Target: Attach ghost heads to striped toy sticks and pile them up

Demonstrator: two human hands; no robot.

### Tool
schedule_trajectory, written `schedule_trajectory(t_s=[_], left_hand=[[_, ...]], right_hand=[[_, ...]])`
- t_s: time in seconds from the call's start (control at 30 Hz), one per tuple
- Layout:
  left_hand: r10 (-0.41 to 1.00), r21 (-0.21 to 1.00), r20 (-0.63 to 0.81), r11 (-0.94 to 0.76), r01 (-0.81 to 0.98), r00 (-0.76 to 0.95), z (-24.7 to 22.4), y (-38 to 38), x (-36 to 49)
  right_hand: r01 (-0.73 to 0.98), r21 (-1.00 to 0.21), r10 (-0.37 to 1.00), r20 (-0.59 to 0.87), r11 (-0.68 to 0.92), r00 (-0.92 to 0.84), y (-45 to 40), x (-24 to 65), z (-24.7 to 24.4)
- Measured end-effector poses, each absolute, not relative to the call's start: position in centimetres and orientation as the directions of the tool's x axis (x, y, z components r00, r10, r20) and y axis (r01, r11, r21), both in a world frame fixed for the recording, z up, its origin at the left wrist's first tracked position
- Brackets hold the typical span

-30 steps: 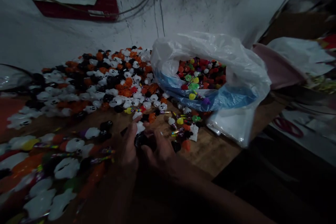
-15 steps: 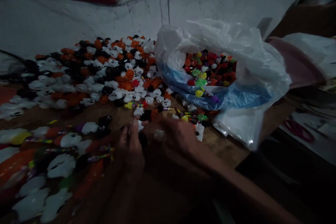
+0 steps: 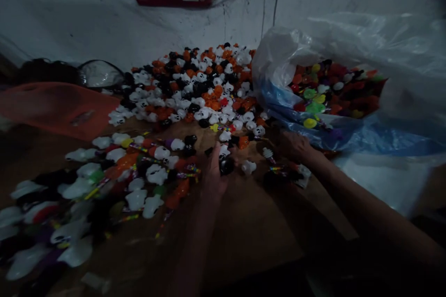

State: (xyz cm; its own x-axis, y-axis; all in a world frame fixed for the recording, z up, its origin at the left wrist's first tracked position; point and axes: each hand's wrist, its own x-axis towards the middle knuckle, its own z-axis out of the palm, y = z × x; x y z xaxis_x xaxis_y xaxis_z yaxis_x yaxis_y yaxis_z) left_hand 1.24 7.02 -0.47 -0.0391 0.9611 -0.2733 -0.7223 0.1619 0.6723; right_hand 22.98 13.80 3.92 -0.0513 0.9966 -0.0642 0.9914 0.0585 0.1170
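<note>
My left hand (image 3: 216,171) is closed around small toy pieces at the middle of the table, a round black one (image 3: 226,165) and a white one (image 3: 224,150). My right hand (image 3: 296,146) reaches to the table beside the blue lower part of the plastic bag; its fingers are dark and blurred, and I cannot make out whether they hold anything. Between the hands lies a small white piece (image 3: 248,167). A pale ridged piece (image 3: 267,152) is just left of my right hand. Dark pieces (image 3: 284,177) with a coloured stick lie below it.
A big pile of white, black and orange figures (image 3: 195,83) lies against the wall. Assembled colourful sticks with figures (image 3: 135,181) spread over the left. The open plastic bag (image 3: 278,88) holds more pieces. An orange bag (image 3: 59,106) lies at the far left.
The view has turned left, so things appear farther right. My right hand has moved away from my left hand, toward the bag. A black piece now shows clearly in my left hand.
</note>
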Motion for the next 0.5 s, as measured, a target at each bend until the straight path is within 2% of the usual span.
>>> schedule_trajectory(t_s=[0.07, 0.1, 0.13, 0.17, 0.2, 0.23, 0.27, 0.3, 0.37, 0.5], left_hand=[[0.946, 0.578, -0.324, 0.197, -0.792, -0.002, -0.2, 7.0, 1.0], [0.938, 0.529, -0.346, 0.206, -0.823, 0.012, -0.1, 7.0, 0.9], [0.932, 0.492, -0.362, 0.207, -0.846, 0.017, 0.0, 7.0, 0.8], [0.929, 0.47, -0.369, 0.191, -0.862, 0.004, 0.1, 7.0, 0.7], [0.929, 0.463, -0.369, 0.175, -0.869, -0.01, 0.2, 7.0, 0.6], [0.928, 0.456, -0.373, 0.164, -0.875, -0.02, 0.3, 7.0, 0.6], [0.922, 0.451, -0.386, 0.16, -0.878, -0.03, 0.4, 7.0, 0.6], [0.915, 0.448, -0.402, 0.166, -0.878, -0.033, 0.5, 6.9, 0.7], [0.904, 0.454, -0.427, 0.182, -0.872, -0.034, 0.6, 6.9, 0.7], [0.927, 0.46, -0.374, 0.177, -0.87, -0.009, 0.5, 6.7, 0.6]], right_hand=[[0.995, 0.034, 0.995, 0.018, 0.095, -0.096, 13.1, 23.0, 4.9], [0.989, -0.084, 0.989, 0.09, 0.124, -0.116, 12.3, 22.8, 5.5], [0.953, -0.26, 0.98, 0.156, 0.158, -0.12, 11.3, 22.4, 6.0], [0.86, -0.47, 0.972, 0.208, 0.199, -0.111, 10.0, 21.7, 6.4], [0.702, -0.681, 0.975, 0.198, 0.208, -0.097, 8.7, 20.7, 6.6], [0.517, -0.838, 0.984, 0.137, 0.177, -0.115, 7.4, 19.5, 6.5], [0.354, -0.923, 0.982, 0.098, 0.15, -0.159, 6.2, 18.3, 6.3], [0.25, -0.956, 0.975, 0.104, 0.152, -0.194, 5.2, 17.0, 5.8], [0.178, -0.957, 0.951, 0.181, 0.23, -0.252, 4.1, 14.7, 4.5], [0.289, -0.86, 0.905, 0.372, 0.42, -0.207, 3.8, 13.0, 2.2]])
